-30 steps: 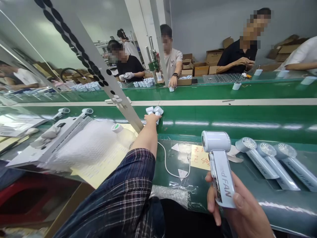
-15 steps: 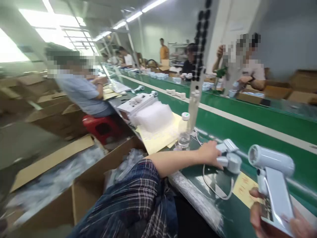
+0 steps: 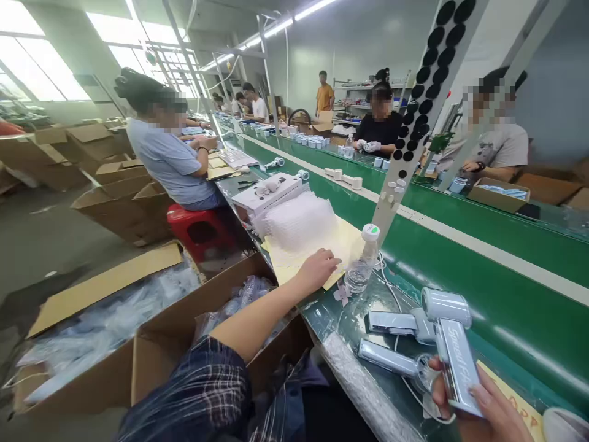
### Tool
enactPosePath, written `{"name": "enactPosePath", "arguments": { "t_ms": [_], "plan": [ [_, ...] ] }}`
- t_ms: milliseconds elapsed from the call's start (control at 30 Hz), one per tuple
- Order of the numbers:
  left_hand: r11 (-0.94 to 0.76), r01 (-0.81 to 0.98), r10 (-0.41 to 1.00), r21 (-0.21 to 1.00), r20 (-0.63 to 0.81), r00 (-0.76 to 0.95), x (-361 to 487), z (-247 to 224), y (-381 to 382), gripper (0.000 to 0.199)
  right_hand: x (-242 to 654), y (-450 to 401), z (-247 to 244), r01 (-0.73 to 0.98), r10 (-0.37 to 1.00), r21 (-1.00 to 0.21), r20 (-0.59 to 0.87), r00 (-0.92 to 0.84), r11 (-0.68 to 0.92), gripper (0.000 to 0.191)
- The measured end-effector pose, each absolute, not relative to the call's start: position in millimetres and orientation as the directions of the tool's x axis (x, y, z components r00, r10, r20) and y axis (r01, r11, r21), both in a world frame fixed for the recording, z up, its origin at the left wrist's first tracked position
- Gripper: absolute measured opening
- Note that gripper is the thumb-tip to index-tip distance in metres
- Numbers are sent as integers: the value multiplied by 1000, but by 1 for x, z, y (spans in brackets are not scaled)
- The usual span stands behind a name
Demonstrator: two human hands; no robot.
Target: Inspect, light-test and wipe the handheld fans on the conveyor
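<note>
My right hand (image 3: pixel 478 393) grips a pale blue handheld fan (image 3: pixel 460 362) by its handle, with the round head up and lettering on the handle. Two similar fans lie on the bench beside it: an upper fan (image 3: pixel 396 323) and a lower fan (image 3: pixel 389 359). My left hand (image 3: pixel 319 269) reaches over yellow paper (image 3: pixel 294 270) at the near edge of a stack of bubble wrap bags (image 3: pixel 301 224). Its fingers are stretched out, and I see nothing held in them. A clear water bottle (image 3: pixel 362 264) stands just right of that hand.
A green conveyor belt (image 3: pixel 460 252) runs along the bench, with a slanted post (image 3: pixel 409 116) beside it. A white cable (image 3: pixel 391 285) lies near the fans. An open carton (image 3: pixel 184 331) of bagged parts stands at my left. A co-worker (image 3: pixel 168 153) sits beyond on a red stool (image 3: pixel 197 230).
My left hand has left the fans on the bench and moved left to the bubble wrap bags. The fan in my right hand has turned, so its lettered side now faces me.
</note>
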State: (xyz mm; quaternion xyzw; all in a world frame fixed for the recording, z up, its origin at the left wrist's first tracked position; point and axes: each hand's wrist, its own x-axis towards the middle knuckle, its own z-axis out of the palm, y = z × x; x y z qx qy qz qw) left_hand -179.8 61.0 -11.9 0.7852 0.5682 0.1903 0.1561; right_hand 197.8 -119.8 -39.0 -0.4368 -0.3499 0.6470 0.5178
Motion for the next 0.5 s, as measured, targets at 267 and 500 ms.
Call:
{"name": "enactPosePath", "arguments": {
  "t_ms": [267,500],
  "plan": [
    [-229,863,973,450,107,203,-165,-47,83,12,181,-128,-9,-384,997,-921,-78,17,-65,44],
    [-117,819,987,562,159,32,-173,-28,85,21,157,-135,13,-465,982,-883,-137,133,-60,48]
  ]
}}
